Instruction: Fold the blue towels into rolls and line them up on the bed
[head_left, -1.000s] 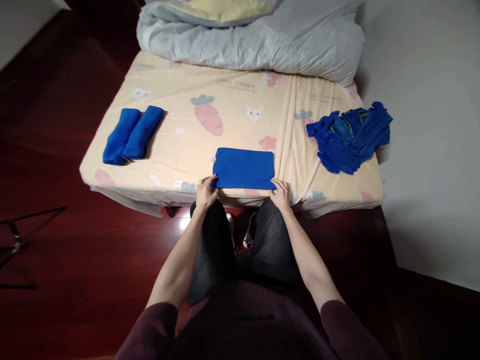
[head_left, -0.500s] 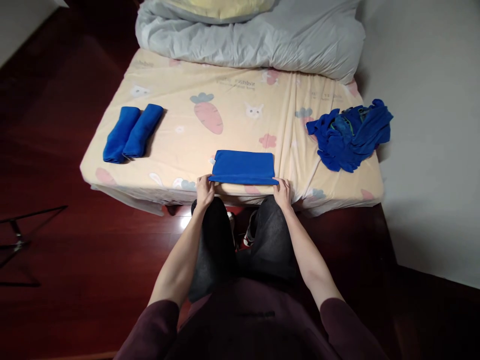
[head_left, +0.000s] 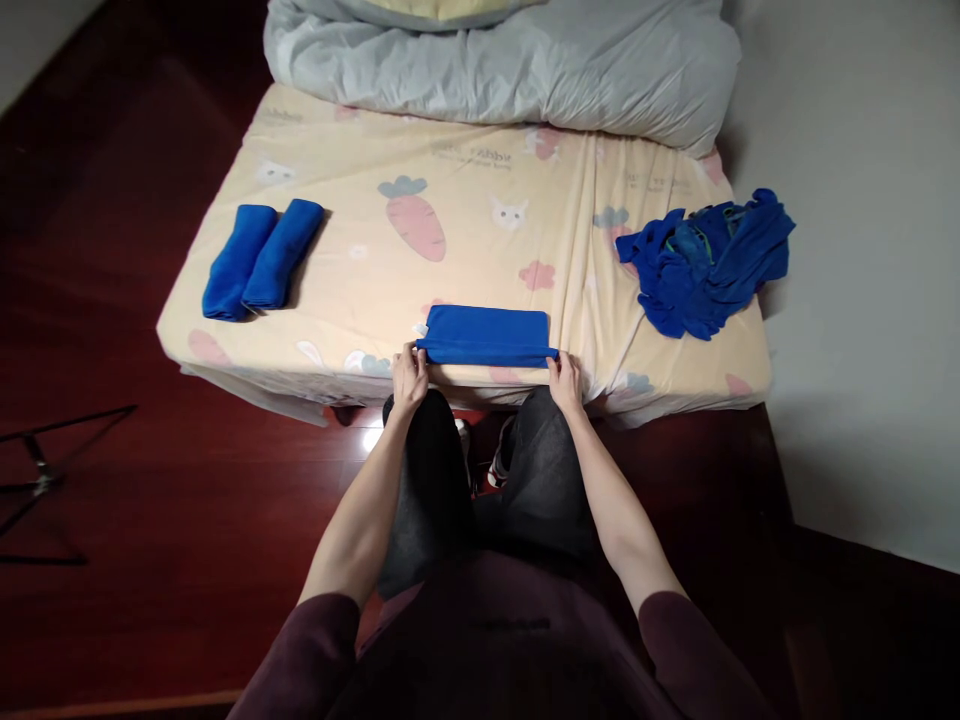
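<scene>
A blue towel (head_left: 487, 326), folded into a flat rectangle, lies at the near edge of the bed with a small white tag at its left end. Its near edge is turned over into a narrow rolled strip. My left hand (head_left: 409, 376) pinches the left end of that strip, and my right hand (head_left: 565, 379) pinches the right end. Two rolled blue towels (head_left: 238, 262) lie side by side on the bed to the left. On the right is a crumpled heap of blue cloths (head_left: 709, 265).
The bed (head_left: 465, 200) carries a cream sheet with carrot and rabbit prints. A grey-white quilt (head_left: 495, 75) is bunched along its far side. A white wall (head_left: 855, 300) stands at the right. Black stand legs (head_left: 41, 482) rest on the dark red floor at the left.
Both hands have turned the towel's near edge slightly further over, away from me, so the rolled strip sits higher on the cloth. The camera view has shifted a little.
</scene>
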